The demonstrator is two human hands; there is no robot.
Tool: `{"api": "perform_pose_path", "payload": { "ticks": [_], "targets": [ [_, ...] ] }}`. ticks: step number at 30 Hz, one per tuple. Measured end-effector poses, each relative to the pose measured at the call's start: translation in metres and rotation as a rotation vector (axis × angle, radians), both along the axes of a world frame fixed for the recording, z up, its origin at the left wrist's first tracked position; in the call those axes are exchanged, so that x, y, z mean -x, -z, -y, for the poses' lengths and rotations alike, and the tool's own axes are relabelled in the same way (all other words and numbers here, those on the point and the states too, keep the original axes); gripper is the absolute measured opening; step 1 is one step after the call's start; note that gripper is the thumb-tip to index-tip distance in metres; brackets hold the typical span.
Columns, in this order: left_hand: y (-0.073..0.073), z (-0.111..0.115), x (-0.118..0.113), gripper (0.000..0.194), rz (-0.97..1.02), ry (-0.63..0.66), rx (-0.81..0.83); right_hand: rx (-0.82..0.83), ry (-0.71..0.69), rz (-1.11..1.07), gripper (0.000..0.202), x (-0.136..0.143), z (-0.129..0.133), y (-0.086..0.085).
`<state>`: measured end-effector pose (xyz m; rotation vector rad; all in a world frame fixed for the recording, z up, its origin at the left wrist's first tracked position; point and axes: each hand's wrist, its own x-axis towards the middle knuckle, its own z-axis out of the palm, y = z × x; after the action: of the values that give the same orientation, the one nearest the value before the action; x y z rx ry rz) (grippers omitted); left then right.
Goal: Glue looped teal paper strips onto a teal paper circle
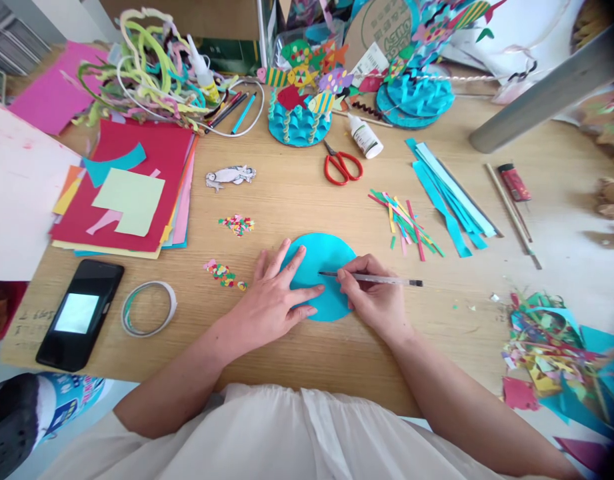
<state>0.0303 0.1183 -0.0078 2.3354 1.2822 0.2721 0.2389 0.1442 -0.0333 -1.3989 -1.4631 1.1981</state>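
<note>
**Pinning a blue disc (331,257) flat under spread fingers**

Lays the left hand (269,300) palm-down over the near-left part of the blue disc, fingers fanned wide and gripping nothing, presumably to stop thin, smooth card from sliding on the wooden table (287,207). Pinches a slim pen (401,280) in the right hand (379,300), fingers closed around the barrel near its point, probably for fine control. Angles the tip in over the middle of the blue disc; cannot tell light contact from a slight gap at this size.

Has two piles of tiny bright paper bits (237,225) (221,272) to the left of the blue disc, apart from it, perhaps to avoid scattering. Shows narrow, straight coloured strips (404,223) beyond it to the right, with broader blue strips (439,193) farther out, bundled roughly lengthwise, likely for easy picking. Beyond the blue disc, has scissors (339,157) with looped red handles, then a squat white glue bottle (365,137) and a rippled blue base (299,127) ringed with patterned paper fish (291,99). Far left of the blue disc, shows a smooth, round tape roll (172,300).
</note>
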Motion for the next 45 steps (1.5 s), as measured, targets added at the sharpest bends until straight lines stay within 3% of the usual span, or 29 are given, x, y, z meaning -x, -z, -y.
{"api": "perform_pose_path", "payload": {
  "ticks": [22,27,32,35,45],
  "targets": [
    [0.002,0.000,-0.001,0.033,0.010,-0.008,0.003,-0.006,0.029,-0.083,0.019,0.002,0.001,-0.003],
    [0.005,-0.002,-0.001,0.029,0.176,-0.062,-0.068,-0.126,0.196,-0.292,0.020,0.000,0.001,-0.003],
    [-0.001,-0.008,0.003,0.023,0.456,-0.296,-0.251,-0.135,0.314,-0.383,0.019,-0.006,-0.003,0.001],
    [-0.005,-0.010,0.005,0.019,0.523,-0.384,-0.310,-0.137,0.337,-0.395,0.019,-0.007,-0.006,0.002],
    [-0.006,-0.005,0.003,0.026,0.575,-0.280,-0.262,-0.245,0.355,-0.427,0.018,-0.010,-0.011,-0.003]
  ]
}}
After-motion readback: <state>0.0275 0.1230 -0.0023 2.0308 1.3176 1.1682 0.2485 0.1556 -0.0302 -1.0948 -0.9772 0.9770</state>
